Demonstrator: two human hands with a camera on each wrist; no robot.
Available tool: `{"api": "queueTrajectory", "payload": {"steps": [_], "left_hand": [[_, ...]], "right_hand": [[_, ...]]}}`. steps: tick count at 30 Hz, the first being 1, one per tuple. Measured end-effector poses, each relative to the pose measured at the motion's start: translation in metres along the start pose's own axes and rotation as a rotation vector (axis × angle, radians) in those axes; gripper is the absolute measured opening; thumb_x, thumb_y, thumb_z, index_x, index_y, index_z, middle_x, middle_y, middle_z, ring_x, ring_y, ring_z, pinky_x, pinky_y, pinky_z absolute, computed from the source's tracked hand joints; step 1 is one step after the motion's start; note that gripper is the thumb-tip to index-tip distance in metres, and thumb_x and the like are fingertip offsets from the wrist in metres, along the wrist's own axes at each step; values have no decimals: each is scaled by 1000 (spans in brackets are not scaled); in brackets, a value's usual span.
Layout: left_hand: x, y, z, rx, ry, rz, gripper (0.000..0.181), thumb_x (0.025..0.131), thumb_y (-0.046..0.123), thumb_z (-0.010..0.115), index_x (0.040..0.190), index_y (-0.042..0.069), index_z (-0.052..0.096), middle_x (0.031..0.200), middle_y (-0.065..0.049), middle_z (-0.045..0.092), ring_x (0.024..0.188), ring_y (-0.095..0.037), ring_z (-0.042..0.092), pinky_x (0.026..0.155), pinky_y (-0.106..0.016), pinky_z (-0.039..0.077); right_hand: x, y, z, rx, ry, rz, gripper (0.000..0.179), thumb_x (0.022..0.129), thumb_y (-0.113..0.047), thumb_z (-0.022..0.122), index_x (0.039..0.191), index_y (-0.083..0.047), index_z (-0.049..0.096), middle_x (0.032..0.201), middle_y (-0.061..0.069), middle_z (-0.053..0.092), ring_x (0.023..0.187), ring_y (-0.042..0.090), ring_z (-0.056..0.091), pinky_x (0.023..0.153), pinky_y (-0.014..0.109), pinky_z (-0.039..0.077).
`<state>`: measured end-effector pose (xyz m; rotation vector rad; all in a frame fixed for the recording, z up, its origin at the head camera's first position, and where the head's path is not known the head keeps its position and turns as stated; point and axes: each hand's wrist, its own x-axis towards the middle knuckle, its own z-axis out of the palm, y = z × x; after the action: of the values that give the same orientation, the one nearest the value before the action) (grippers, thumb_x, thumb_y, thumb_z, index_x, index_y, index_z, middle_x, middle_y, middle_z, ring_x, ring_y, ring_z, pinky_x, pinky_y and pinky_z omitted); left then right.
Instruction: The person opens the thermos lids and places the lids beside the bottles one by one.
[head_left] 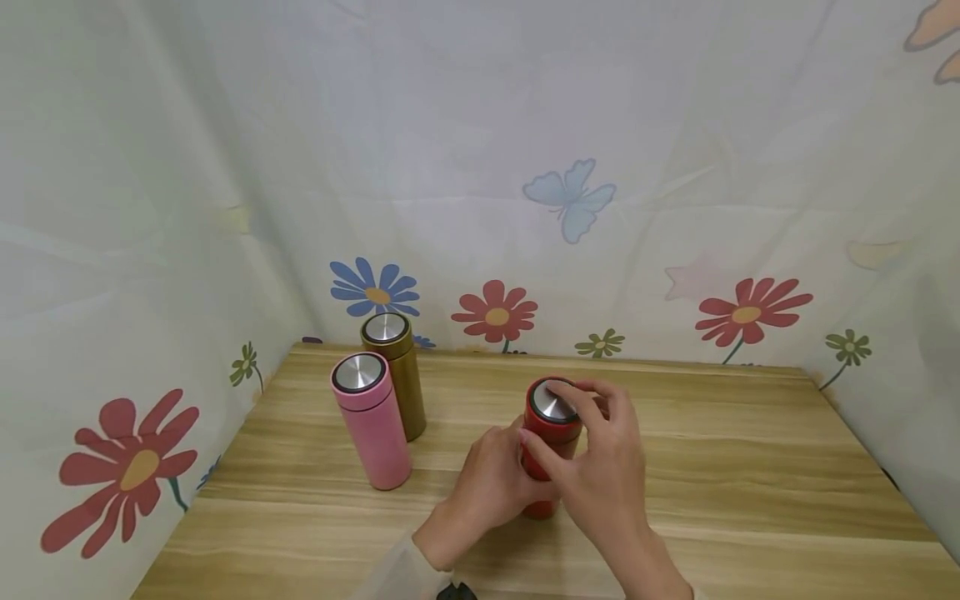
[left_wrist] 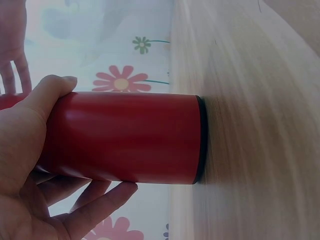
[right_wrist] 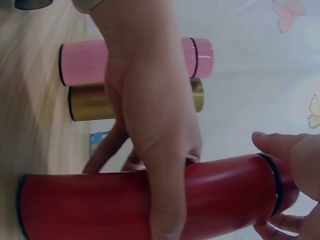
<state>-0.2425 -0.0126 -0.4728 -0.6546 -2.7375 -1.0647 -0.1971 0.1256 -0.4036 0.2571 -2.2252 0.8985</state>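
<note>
A red thermos flask [left_wrist: 130, 137] with a silver-topped lid [head_left: 553, 403] stands upright, its black-rimmed base right at the wooden table top [head_left: 712, 467]. My left hand [head_left: 489, 477] grips the flask's body, thumb on one side and fingers round the other. At the top, my right hand [head_left: 609, 454] holds the lid, thumb and fingers on opposite sides of it. The right wrist view shows the lid end between the fingers of the right hand [right_wrist: 305, 170], past a dark ring below it. Part of the flask's body is hidden behind the hands.
Left of the hands stands a pink thermos flask [head_left: 377, 442] with its lid on. Close behind it is a gold thermos flask [head_left: 406, 379], also lidded and partly covered by the pink one. A flower-printed curtain [head_left: 450, 167] encloses the table's back and sides.
</note>
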Motion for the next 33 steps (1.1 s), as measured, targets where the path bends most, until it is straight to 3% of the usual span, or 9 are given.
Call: {"api": "queueTrajectory", "payload": {"steps": [8, 18, 27, 33], "left_hand": [[0, 2, -1, -17, -19, -25, 72, 76, 46, 90, 135, 23, 56, 113, 8, 76, 94, -7, 65, 90, -33, 55], [0, 1, -1, -17, -24, -14, 74, 77, 46, 89, 139, 23, 54, 117, 8, 76, 98, -7, 67, 92, -34, 55], [0, 0, -1, -20, -11, 6, 71, 76, 43, 89, 136, 23, 56, 112, 7, 77, 95, -6, 67, 88, -30, 54], [0, 0, -2, -50, -29, -4, 75, 76, 43, 90, 138, 23, 53, 117, 7, 76, 98, -5, 67, 93, -33, 55]], "right_hand": [[-1, -2, 3, -20, -6, 23, 62, 68, -25, 99, 123, -20, 73, 126, 11, 59, 108, 25, 58, 77, 42, 58], [-1, -2, 2, 10, -20, 23, 60, 70, -25, 98, 124, -19, 72, 126, 12, 58, 112, 28, 58, 82, 45, 59], [2, -3, -4, 72, -85, 56, 57, 75, -24, 95, 126, -18, 71, 129, 11, 57, 119, 31, 59, 90, 49, 58], [3, -1, -8, 97, -119, 50, 56, 76, -23, 94, 127, -20, 71, 131, 10, 57, 119, 29, 59, 91, 49, 56]]}}
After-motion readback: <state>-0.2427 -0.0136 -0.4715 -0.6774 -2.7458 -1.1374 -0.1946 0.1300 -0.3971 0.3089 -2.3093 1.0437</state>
